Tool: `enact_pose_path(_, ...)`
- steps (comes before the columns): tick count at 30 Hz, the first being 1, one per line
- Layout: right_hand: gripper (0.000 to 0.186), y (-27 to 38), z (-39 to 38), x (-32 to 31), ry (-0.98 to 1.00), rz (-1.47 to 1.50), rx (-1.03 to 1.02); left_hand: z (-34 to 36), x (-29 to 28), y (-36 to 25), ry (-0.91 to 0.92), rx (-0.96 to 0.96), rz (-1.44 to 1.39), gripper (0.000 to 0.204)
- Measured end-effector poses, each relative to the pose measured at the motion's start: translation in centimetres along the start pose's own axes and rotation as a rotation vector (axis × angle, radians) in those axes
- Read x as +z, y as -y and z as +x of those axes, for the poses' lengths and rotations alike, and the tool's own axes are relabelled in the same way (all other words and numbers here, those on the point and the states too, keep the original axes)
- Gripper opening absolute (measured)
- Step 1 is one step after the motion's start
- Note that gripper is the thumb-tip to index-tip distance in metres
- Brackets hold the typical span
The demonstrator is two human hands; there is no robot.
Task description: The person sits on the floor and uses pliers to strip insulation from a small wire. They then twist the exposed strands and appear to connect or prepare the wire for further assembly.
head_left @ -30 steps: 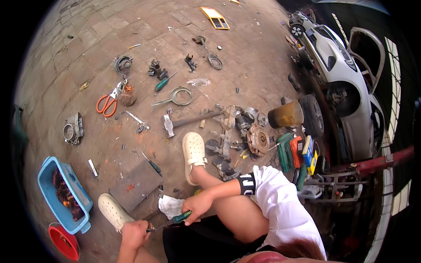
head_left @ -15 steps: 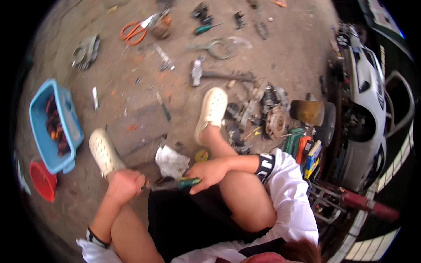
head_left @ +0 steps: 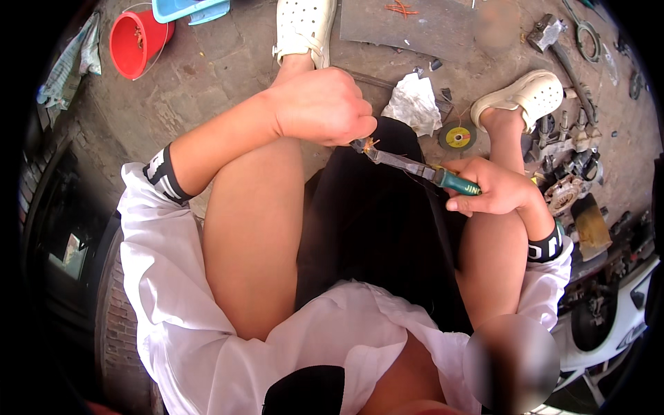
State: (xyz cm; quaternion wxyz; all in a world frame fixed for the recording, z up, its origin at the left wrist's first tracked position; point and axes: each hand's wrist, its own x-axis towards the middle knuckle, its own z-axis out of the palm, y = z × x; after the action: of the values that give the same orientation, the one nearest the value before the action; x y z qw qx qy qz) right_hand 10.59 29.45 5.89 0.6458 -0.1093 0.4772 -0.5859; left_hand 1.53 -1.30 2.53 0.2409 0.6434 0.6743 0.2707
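My left hand [head_left: 325,107] is closed in a fist at the upper middle, over my lap, gripping something mostly hidden. A small dark piece with frayed orange strands [head_left: 368,146] shows just below its fingertips, touching the end of a flat metal tool. My right hand [head_left: 491,185] is wrapped round that tool's green handle [head_left: 458,182], on the right. The tool's metal shaft [head_left: 408,164] lies slanted between both hands. Behind them on the floor are a crumpled white paper [head_left: 411,104] and a cutting disc [head_left: 458,137].
A red bucket [head_left: 128,45] and blue tub [head_left: 190,10] stand at upper left. A metal sheet [head_left: 408,31] lies beyond my feet. A hammer [head_left: 546,33] and greasy metal parts [head_left: 564,190] crowd the right. A white car body [head_left: 609,318] is at lower right.
The view has swung down toward my lap, shifting the floor items upward. My left fist appears higher relative to the tool, still at its far end. My right hand keeps its grip on the handle.
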Motion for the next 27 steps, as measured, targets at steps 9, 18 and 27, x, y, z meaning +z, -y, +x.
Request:
enact_pose_path(9,0.034,-1.2,-0.7,-0.4,-0.010,0.014,-0.133,-2.3,-0.9,-0.8,-0.205,-0.285,-0.208,0.025)
enact_pose_path(18,0.039,-0.3,-0.3,0.4,-0.240,-0.145,-0.144,-3.2,0.8,1.4,-0.129,-0.428,-0.057,0.012)
enact_pose_path(27,0.039,-1.0,-1.7,0.6,-0.159,-0.108,-0.122,-3.7,-0.9,1.4,-0.220,-0.138,0.032,0.019)
